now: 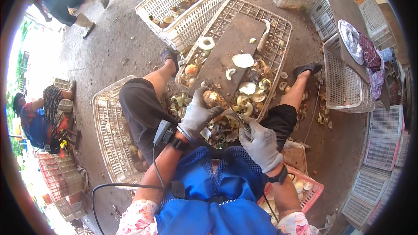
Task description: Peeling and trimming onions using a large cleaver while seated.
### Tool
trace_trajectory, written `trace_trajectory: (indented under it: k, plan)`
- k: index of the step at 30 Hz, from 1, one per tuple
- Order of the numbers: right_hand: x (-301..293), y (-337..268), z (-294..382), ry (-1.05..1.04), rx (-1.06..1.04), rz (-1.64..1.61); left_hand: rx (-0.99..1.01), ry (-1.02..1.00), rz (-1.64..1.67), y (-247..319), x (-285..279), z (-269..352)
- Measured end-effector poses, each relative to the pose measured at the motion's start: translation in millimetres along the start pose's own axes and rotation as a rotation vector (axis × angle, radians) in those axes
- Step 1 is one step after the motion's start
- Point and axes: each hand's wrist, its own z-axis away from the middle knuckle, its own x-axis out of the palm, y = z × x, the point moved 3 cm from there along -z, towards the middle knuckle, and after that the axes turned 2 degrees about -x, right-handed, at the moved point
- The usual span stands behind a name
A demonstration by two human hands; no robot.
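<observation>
My left hand [198,112], in a light grey work glove, holds a brownish onion [213,99] between thumb and fingers. My right hand [259,142], gloved too, grips the handle of a knife [232,110], whose narrow blade points up and left at the onion. Beyond them a worn wooden board [235,40] lies across an upturned plastic crate [283,36]. On the board are a large white onion piece [243,60] and a small curved one [230,73]. A sickle-like knife with a wooden handle [263,40] rests at its right edge. Peelings and cut pieces [256,91] are heaped beside the board.
A white crate [186,27] with onions stands at the board's upper left; another [112,137] is by my left leg. A pink crate [310,199] of peeled onions sits at lower right. Stacked crates [375,169] line the right. A seated person [36,124] and a standing person [63,3] are left.
</observation>
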Motion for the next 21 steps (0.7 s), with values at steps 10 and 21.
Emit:
trace_trajectory:
  k: [10, 21]
  plan:
    - [-17.3, -4.1, -6.1, -0.241, -0.152, 0.299, 0.321, -0.104, 0.012, -23.2, 7.7, -12.8]
    - [-10.0, -12.9, -44.4, -0.299, -0.208, 0.365, 0.339, -0.048, -0.070, -10.4, 8.6, -2.6]
